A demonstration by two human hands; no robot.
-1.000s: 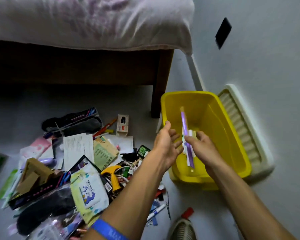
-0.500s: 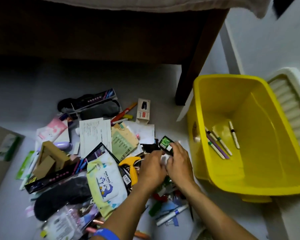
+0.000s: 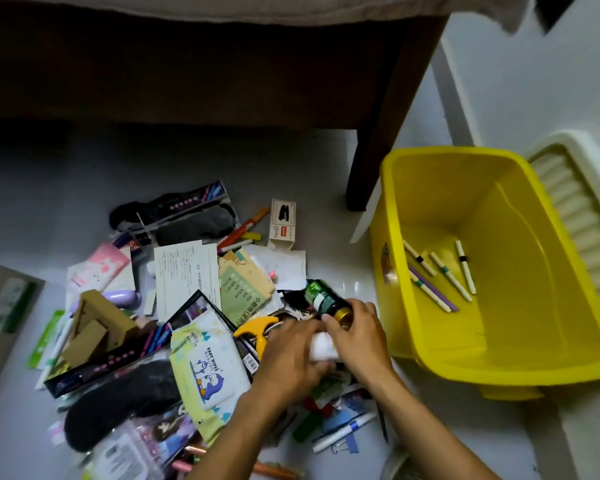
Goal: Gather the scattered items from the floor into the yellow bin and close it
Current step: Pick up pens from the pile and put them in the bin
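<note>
Yellow bin (image 3: 430, 161), cream ribbed lid (image 3: 582, 216), dark green gold-capped bottle (image 3: 326, 301) — pale yellow-green wipes pack (image 3: 205, 362)

The yellow bin (image 3: 565, 370) stands open on the floor, right of the pile (image 3: 174, 306), holding 5 pens (image 3: 440, 275). Its ribbed cream lid (image 3: 582, 216) lies behind it. A dark bottle (image 3: 323, 299) tops the pile's right edge.
</note>
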